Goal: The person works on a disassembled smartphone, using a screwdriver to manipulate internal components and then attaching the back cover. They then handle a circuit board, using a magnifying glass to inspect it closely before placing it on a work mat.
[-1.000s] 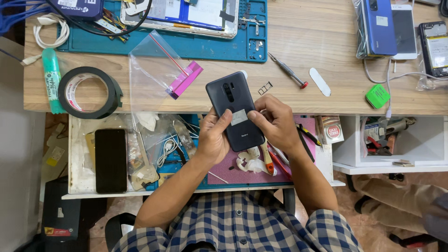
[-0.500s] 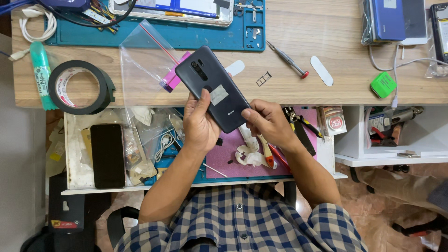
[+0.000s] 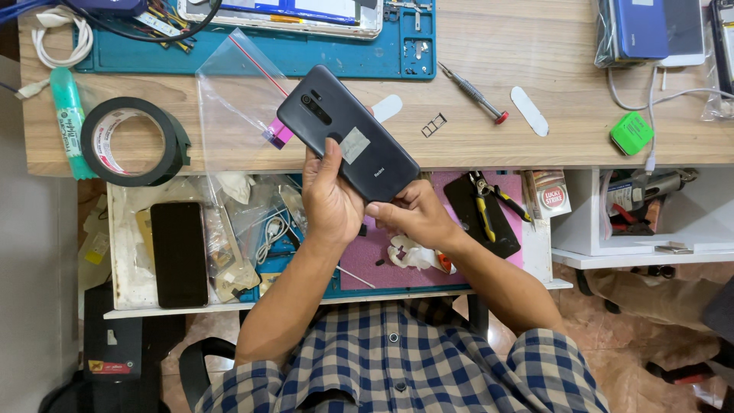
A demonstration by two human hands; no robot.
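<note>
Centre frame, we hold the dark grey slab smartphone (image 3: 348, 134) back-up over the wooden desk edge (image 3: 535, 157): left hand (image 3: 330, 200) wraps its lower edge, right hand (image 3: 413, 216) pinches the bottom corner. Best keep it level, thumbs clear of the clear zip bag (image 3: 233, 99).

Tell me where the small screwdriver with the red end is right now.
In the head view, the screwdriver lies on the wooden desk, right of centre, between the SIM tray and the white pry tool, just below the blue mat.
</note>
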